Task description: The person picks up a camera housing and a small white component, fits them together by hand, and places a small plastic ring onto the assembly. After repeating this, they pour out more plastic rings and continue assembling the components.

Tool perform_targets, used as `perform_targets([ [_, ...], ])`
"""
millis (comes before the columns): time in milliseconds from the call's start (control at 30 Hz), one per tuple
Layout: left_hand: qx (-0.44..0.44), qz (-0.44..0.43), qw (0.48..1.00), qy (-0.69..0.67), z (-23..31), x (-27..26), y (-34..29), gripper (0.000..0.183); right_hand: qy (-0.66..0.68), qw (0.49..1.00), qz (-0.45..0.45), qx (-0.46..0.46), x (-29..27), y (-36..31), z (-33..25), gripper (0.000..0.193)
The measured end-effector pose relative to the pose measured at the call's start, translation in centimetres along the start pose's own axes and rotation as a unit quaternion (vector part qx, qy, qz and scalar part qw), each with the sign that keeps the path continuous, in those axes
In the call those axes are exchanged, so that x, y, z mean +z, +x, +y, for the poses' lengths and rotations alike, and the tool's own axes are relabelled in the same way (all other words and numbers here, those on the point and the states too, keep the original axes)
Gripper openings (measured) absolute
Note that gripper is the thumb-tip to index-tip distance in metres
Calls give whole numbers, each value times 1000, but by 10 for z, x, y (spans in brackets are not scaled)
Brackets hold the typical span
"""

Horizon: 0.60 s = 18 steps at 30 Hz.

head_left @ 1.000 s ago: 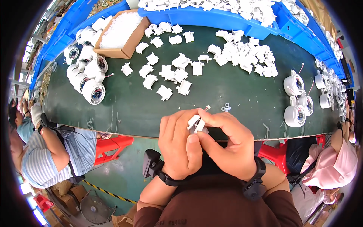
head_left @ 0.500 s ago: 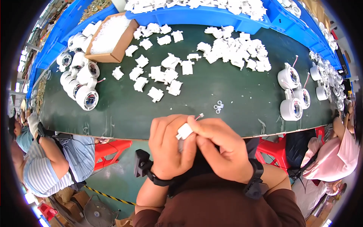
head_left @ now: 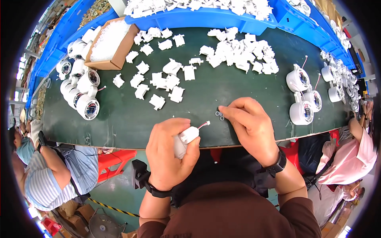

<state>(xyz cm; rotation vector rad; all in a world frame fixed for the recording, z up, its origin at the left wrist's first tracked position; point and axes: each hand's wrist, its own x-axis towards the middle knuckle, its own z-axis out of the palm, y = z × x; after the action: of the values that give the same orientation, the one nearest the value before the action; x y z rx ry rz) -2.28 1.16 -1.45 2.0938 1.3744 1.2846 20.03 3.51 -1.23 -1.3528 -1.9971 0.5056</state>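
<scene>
My left hand (head_left: 168, 154) is closed round a white plastic housing (head_left: 189, 135); its lower part is hidden by the palm. From its top sticks out a short lead (head_left: 204, 124) of thin red and pale wires with a small white plug. My right hand (head_left: 253, 129) reaches onto the green table, thumb and forefinger drawn together at a few small bluish-grey rings (head_left: 219, 115). Whether one of the rings is pinched between the fingertips is hidden. Past my hands lie several loose white plastic brackets (head_left: 158, 81).
A blue bin (head_left: 198, 20) heaped with white parts stands at the back, beside an open cardboard box (head_left: 119, 55). White round lamp-like units stand at left (head_left: 87, 107) and right (head_left: 301, 113). A bracket pile (head_left: 242, 51) lies far right of centre. Co-workers sit on both sides.
My right hand has let go of the white housing and moved right and forward to the small rings. My left hand keeps the housing, now tilted, with its wire lead exposed.
</scene>
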Motion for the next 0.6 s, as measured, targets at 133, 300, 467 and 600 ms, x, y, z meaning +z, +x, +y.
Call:
perform_targets([
  [133, -14, -24, 1000, -14, 1, -2, -1, 32, -10, 1000, 9, -15, 0, -2, 0, 27],
  [300, -11, -39, 999, 15, 8, -1, 6, 30, 26, 1000, 9, 1, -2, -1, 0, 23],
  [467, -6, -55, 996, 66, 15, 5, 11, 31, 193, 979, -4, 69, -8, -4, -2, 19],
  [600, 3, -59, 996, 65, 12, 4, 10, 31, 307, 946, -75, 63, -10, -2, -26, 20],
])
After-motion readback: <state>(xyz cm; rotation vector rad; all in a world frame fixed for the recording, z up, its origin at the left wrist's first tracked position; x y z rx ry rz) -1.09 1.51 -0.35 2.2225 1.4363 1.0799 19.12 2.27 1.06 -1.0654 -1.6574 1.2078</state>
